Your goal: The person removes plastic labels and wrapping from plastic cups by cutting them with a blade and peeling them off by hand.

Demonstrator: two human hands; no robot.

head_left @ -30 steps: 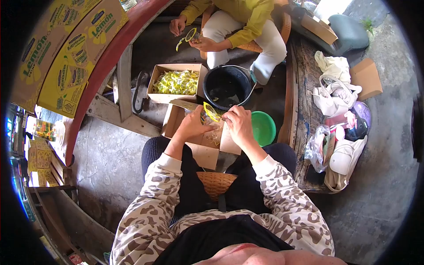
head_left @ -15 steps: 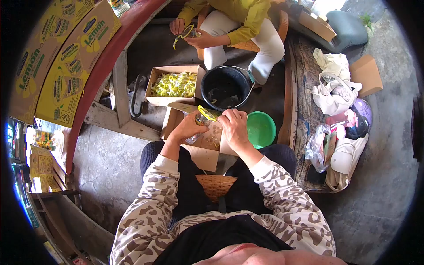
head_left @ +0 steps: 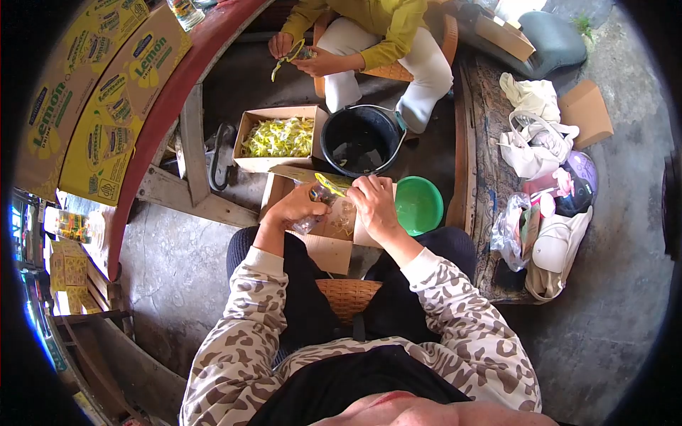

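My left hand point(head_left: 297, 204) is wrapped round a clear plastic cup point(head_left: 308, 223) with a yellow rim piece point(head_left: 330, 184), held over an open cardboard box point(head_left: 328, 248). At the right end of the yellow piece, the fingers of my right hand point(head_left: 375, 203) are pinched together on it. Behind my hands is a black bucket point(head_left: 328, 150) with a wire handle. A green basin point(head_left: 419, 206) is just right of my right hand. Yellow and white strips point(head_left: 278, 137) fill a second cardboard box point(head_left: 245, 160) beyond my left hand.
A person in a yellow top point(head_left: 395, 37) sits opposite, holding a similar item. Printed lemon cartons point(head_left: 106, 135) are on a red-edged table at the left. On the right, a bench point(head_left: 477, 234) holds bags, a purple helmet point(head_left: 582, 174) and a white cap point(head_left: 552, 253).
My hands have shifted slightly left, and the cup has tilted so that its clear body shows below my left hand. The person opposite has brought both hands together at their item.
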